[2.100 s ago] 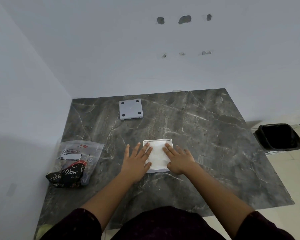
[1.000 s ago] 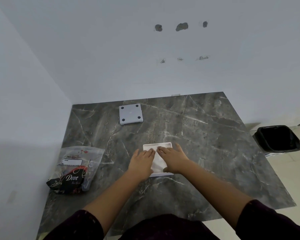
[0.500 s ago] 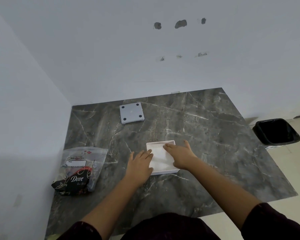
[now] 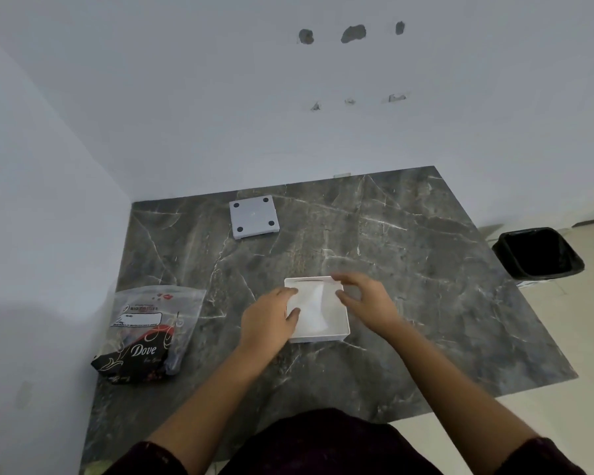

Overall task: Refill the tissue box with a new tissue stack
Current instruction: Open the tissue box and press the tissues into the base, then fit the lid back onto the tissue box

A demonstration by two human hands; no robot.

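A white square tissue box [image 4: 338, 334] sits open near the middle of the dark marble table, with white tissues [image 4: 311, 310] inside it. My left hand [image 4: 268, 320] rests on the box's left edge, thumb over the tissues. My right hand [image 4: 367, 301] hovers at the box's right and far rim, fingers curled and apart; the top tissue looks lifted and blurred beside them. The box's grey lid [image 4: 253, 216], with dark round feet facing up, lies at the far side of the table.
A plastic tissue pack marked Dove [image 4: 148, 334] lies at the table's left edge by the wall. A black-lined bin [image 4: 539, 252] stands on the floor to the right. White walls close off the far and left sides.
Both hands lay flat on the tissues, pressing them into the box. The left has slid to the box's left edge, and the right has lifted to the right rim with its fingers curled.
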